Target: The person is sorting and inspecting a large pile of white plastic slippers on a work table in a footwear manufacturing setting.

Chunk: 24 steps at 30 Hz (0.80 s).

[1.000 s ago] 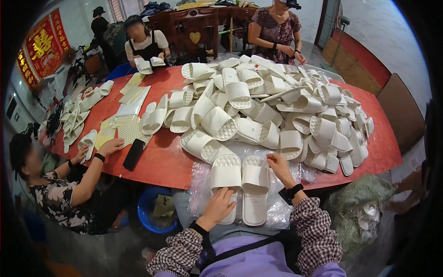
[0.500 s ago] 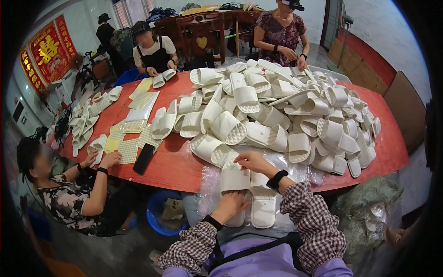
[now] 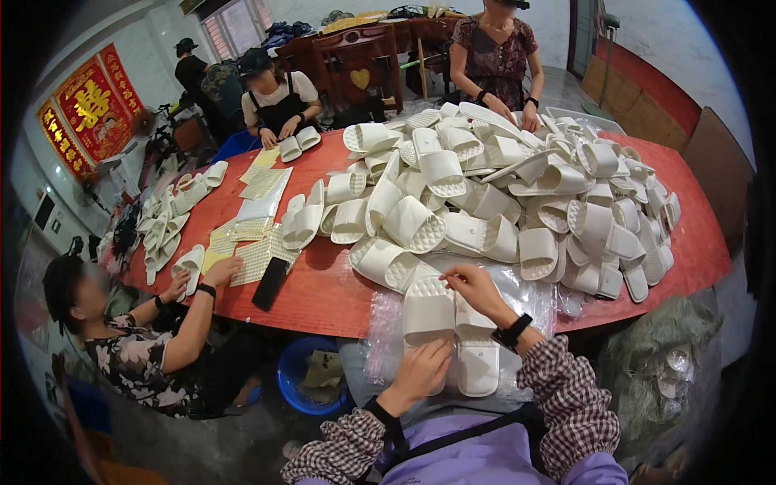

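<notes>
A pair of white slippers lies in front of me at the table's near edge, on clear plastic sheeting (image 3: 388, 323). My left hand (image 3: 418, 373) is on the left slipper (image 3: 428, 311), its fingers closed at the edge of the strap and covering the footbed behind it. Above the toe end, my right hand (image 3: 475, 289) has thumb and fingertips pinched together; whatever may be between them is too small to make out. The right slipper (image 3: 478, 368) sits beside the left one, partly under my right hand and wrist.
A large heap of white slippers (image 3: 493, 202) covers the red table (image 3: 323, 311). Left of it are sticker sheets (image 3: 267, 242) and a black phone (image 3: 270, 284). Below stands a blue bin (image 3: 303, 404); a translucent bag (image 3: 659, 380) is at right. Several people work around.
The view has shifted slightly left. My left hand has moved up against the slipper's strap edge, while my right hand stays pinched by the toe. The person at left has moved a hand toward the sheets.
</notes>
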Each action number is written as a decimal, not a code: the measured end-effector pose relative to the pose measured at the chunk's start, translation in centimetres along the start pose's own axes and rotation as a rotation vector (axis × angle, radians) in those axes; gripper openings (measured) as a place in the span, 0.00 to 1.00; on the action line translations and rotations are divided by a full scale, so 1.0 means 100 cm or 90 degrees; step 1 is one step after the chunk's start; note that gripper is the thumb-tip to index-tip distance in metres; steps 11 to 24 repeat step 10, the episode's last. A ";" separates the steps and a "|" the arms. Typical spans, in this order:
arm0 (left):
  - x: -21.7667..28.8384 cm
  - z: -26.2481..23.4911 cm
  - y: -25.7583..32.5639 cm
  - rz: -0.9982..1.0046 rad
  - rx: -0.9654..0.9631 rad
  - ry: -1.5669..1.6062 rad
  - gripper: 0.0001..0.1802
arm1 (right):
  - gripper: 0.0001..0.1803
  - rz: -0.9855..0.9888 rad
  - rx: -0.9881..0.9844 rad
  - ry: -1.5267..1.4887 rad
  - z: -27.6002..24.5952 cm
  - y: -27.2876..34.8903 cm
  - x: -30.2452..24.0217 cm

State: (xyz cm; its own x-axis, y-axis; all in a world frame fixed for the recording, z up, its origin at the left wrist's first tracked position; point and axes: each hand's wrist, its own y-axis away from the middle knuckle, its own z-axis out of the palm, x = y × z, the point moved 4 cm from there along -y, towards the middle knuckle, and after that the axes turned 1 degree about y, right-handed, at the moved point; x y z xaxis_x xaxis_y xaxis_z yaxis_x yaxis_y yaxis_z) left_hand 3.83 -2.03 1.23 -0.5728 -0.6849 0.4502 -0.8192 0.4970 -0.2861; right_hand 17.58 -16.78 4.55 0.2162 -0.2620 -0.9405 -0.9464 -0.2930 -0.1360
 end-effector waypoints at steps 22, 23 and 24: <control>-0.040 -0.004 -0.079 -0.139 0.096 0.489 0.24 | 0.10 -0.021 0.043 -0.175 0.007 0.041 0.021; -0.040 -0.004 -0.079 -0.139 0.096 0.489 0.24 | 0.10 -0.021 0.043 -0.175 0.007 0.041 0.021; -0.040 -0.004 -0.079 -0.139 0.096 0.489 0.24 | 0.10 -0.021 0.043 -0.175 0.007 0.041 0.021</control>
